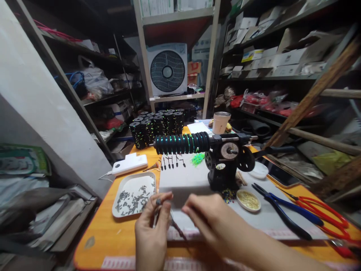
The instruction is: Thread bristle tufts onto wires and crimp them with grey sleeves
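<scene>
Over the front of the white sheet [180, 177], my left hand [152, 226] is closed in a pinch, with a small dark grey piece [158, 202] between its fingers. A thin dark strand [178, 228] hangs past the thumb towards the table's front edge. Just to the right, my right hand [210, 216] has thumb and forefinger pressed together; anything in them is too small to make out. The two hands are apart. Beside my left hand stands a white tray [115, 205] of small dark grey pieces. Several short dark pieces [173, 162] lie in a row beyond.
A black hand-cranked winding machine [224, 162] carries a ribbed black roll [183, 143]. Right of it are a dish of gold-coloured bits [248, 200], blue-handled pliers [287, 207] and red-handled scissors [324, 210]. Black stacks [158, 126], a cup [221, 122] and a white power bank [129, 164] stand behind.
</scene>
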### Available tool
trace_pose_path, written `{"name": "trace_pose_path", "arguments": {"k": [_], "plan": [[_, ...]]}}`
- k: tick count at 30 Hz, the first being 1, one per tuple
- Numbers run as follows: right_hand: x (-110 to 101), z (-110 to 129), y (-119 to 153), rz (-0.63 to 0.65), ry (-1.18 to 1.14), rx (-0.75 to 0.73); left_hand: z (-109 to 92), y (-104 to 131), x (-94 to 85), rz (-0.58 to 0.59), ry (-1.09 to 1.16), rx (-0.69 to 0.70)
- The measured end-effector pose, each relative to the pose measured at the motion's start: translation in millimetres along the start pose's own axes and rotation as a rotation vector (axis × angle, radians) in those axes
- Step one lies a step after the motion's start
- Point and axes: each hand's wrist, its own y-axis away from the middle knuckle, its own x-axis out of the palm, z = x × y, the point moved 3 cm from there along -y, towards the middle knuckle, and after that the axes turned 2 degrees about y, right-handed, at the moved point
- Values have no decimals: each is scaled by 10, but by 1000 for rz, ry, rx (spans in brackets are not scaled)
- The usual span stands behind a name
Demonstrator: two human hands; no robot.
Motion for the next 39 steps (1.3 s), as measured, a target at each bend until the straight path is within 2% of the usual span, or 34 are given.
{"name": "trace_pose_path", "arguments": {"k": [4,6,9,12,14,16,18,19,21,24,26,28,33,39], "plan": [[234,208,370,154,109,-189,57,-15,191,238,141,-258],[239,259,456,222,129,-270,75,25,177,257,164,-304],[48,266,397,261,108,-303,79,149,13,186,160,-320],[-266,237,171,-17,106,-376,61,321,-212,53,70,-321],[-357,236,37,-138,155,-552,48,428,-336,-39,-37,-307],[-326,224,-56,-129,162,-701,50,507,-415,-94,-120,-301],[-228,202,-100,-43,149,-781,66,548,-457,-121,-154,-299],[-171,186,-109,8,151,-787,75,555,-469,-131,-161,-292],[-66,143,-119,89,193,-695,93,547,-493,-172,-158,-262],[36,83,-134,106,253,-442,132,507,-543,-255,-108,-216],[94,76,-143,110,268,-342,172,472,-584,-276,-31,-200],[163,91,-161,149,270,-324,208,436,-627,-264,50,-183],[306,122,-212,241,299,-414,247,376,-725,-236,148,-194],[355,105,-140,233,317,-421,208,309,-738,-204,138,-140]]}}
